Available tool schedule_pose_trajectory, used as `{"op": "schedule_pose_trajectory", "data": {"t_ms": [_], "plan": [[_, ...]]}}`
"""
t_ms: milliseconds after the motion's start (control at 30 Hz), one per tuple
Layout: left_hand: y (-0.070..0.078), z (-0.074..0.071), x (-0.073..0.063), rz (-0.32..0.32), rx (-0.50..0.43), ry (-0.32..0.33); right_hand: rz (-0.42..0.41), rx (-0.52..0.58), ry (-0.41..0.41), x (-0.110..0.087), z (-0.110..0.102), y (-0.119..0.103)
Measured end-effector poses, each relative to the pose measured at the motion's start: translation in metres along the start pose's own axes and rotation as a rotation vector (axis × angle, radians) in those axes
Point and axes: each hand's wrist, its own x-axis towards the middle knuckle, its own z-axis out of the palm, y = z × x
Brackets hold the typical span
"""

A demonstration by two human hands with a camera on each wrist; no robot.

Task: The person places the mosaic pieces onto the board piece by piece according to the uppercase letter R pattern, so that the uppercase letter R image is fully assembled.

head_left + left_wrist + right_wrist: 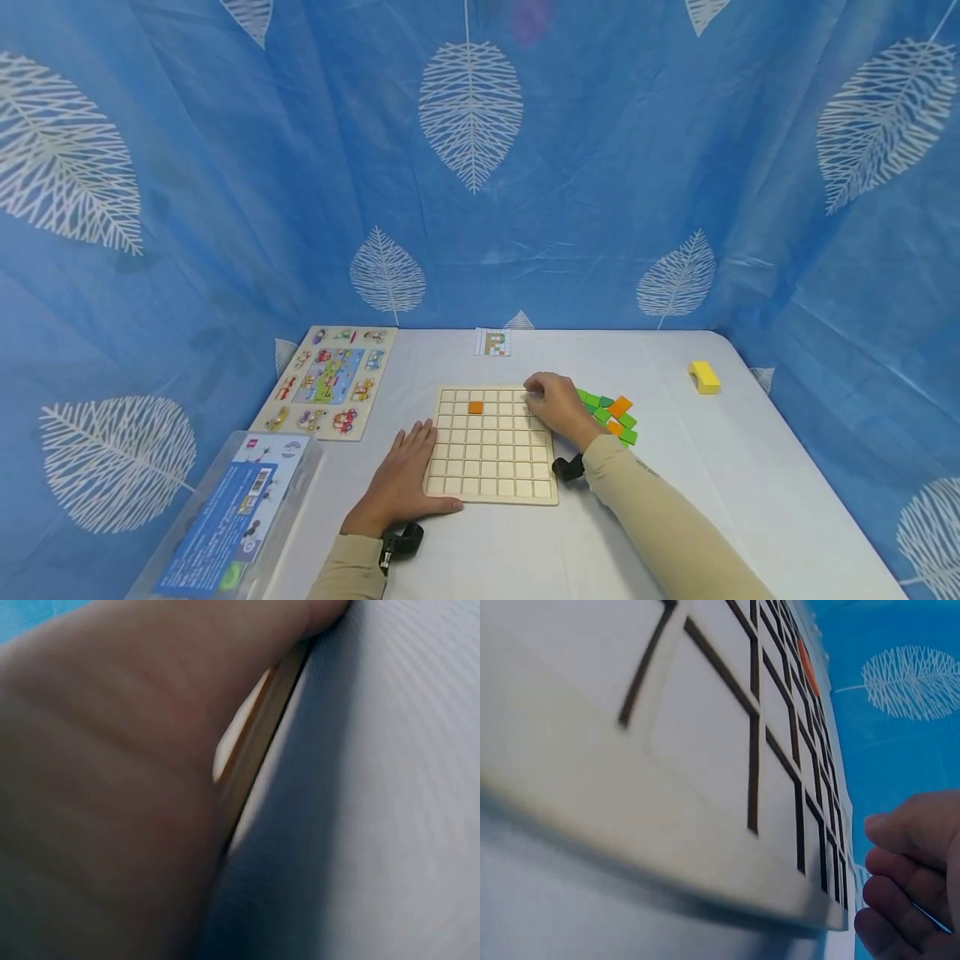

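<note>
A square wooden grid board (491, 460) lies on the white table with one orange tile (476, 407) in a cell near its upper left. My left hand (405, 475) rests at the board's lower left corner, fingers along the left side and thumb along the front edge. In the left wrist view the palm hides most of the board's edge (259, 742). Over the far right corner, my right hand (558, 407) has its fingers bent inward, also seen beside the board in the right wrist view; I cannot tell whether a tile is between them. Green and orange tiles (619, 407) lie right of it.
A small card with a coloured grid pattern (492, 342) lies behind the board. To the left are a vehicle picture puzzle (330, 379) and a clear plastic box (232, 517). A yellow block (704, 377) stands at far right. Blue leaf-patterned curtains (525, 208) surround the table.
</note>
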Motion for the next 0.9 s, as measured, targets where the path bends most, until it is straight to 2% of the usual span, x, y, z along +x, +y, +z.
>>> {"op": "schedule_pose_trajectory", "data": {"t_ms": [333,900], "plan": [[-0.001,0.001,0.0,-0.005,0.003,-0.005,-0.002,-0.066,0.022,-0.002,-0.012,0.01],[0.0,0.0,-0.001,0.003,-0.002,0.001,0.087,-0.112,0.008,0.001,-0.04,0.032]]}}
